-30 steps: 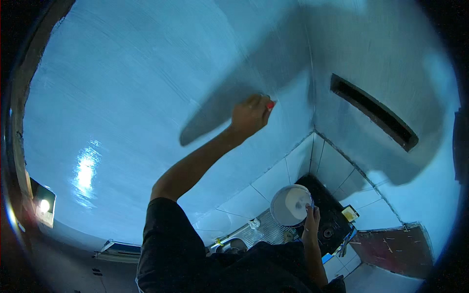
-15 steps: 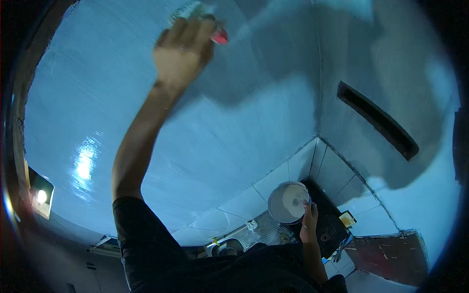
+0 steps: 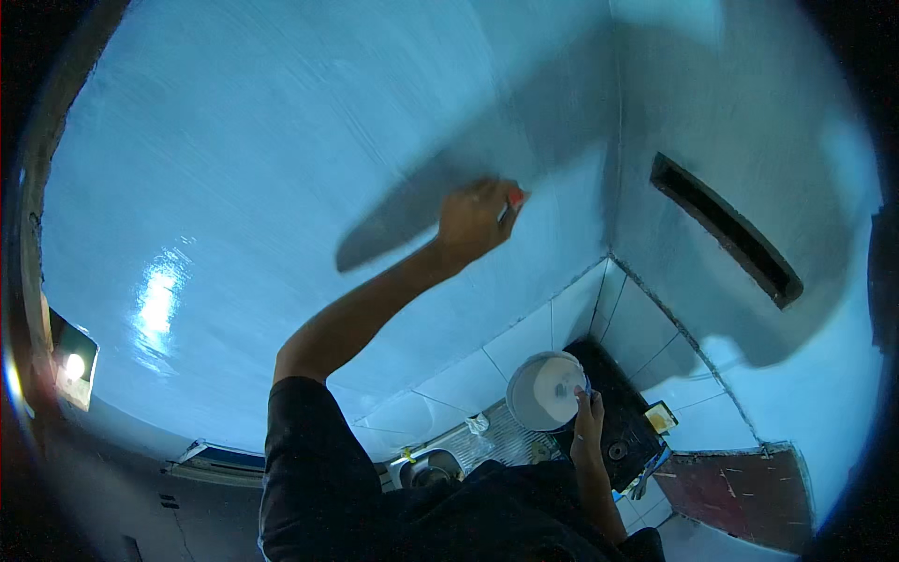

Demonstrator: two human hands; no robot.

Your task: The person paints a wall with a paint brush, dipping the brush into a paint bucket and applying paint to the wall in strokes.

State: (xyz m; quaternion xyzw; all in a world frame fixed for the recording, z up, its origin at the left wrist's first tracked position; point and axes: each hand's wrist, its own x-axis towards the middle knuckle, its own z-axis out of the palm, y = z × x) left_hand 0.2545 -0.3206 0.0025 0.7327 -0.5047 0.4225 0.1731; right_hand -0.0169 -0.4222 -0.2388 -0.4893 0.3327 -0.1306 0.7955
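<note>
My left hand (image 3: 473, 220) is raised against the pale blue painted wall (image 3: 281, 140), closed around a tool with a red handle (image 3: 514, 198); the tool's working end is hidden behind my fingers. It casts a long shadow on the wall. Lower right, my right hand (image 3: 588, 423) grips the rim of a round white bowl (image 3: 543, 389) with pale contents, held in front of the white wall tiles (image 3: 524, 337). My dark sleeve and torso fill the lower middle.
A dark slot-shaped vent (image 3: 726, 229) sits in the adjoining wall at right. Below the bowl are a black appliance (image 3: 623, 421), a metal drain surface (image 3: 496, 440) and a reddish-brown panel (image 3: 740, 492). A bright light (image 3: 73, 365) glows at far left.
My left hand swept up and to the left across the wall, then came back down and to the right. The right hand with the bowl has stayed nearly still.
</note>
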